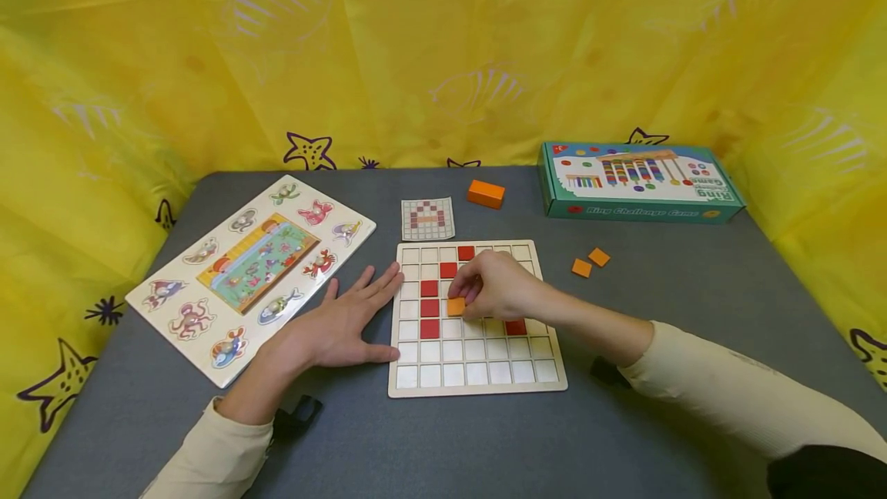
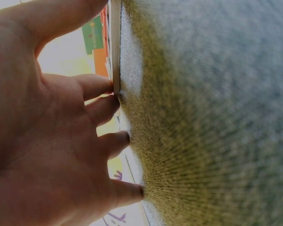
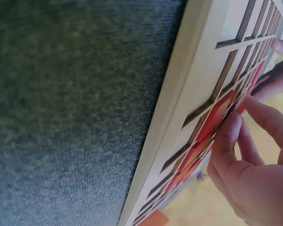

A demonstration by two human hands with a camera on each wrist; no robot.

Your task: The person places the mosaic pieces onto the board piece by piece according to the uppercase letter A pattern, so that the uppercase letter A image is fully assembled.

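Note:
A wooden grid board (image 1: 485, 389) with pale square cells lies flat. Several red square tiles (image 1: 430, 307) sit in its cells, and some cells are hidden by the right hand. Over the board's middle, my right hand (image 1: 502, 287) pinches an orange square tile (image 1: 455, 306) between thumb and fingers, beside a red tile. My left hand (image 1: 343, 326) spreads its fingers at the board's left edge, with fingertips and thumb touching the rim. The left wrist view shows that palm (image 2: 52, 136) with extended fingers. Just behind the board lies a small card (image 1: 426, 219) bearing a coloured grid pattern.
Two loose orange tiles (image 1: 581, 268) lie right of the board. An orange block (image 1: 486, 194) stands behind it. A Ring Challenge Game box (image 1: 640, 181) occupies the back right. A sea-animal puzzle board (image 1: 258, 332) lies left. Yellow cloth (image 1: 388, 37) surrounds the grey table.

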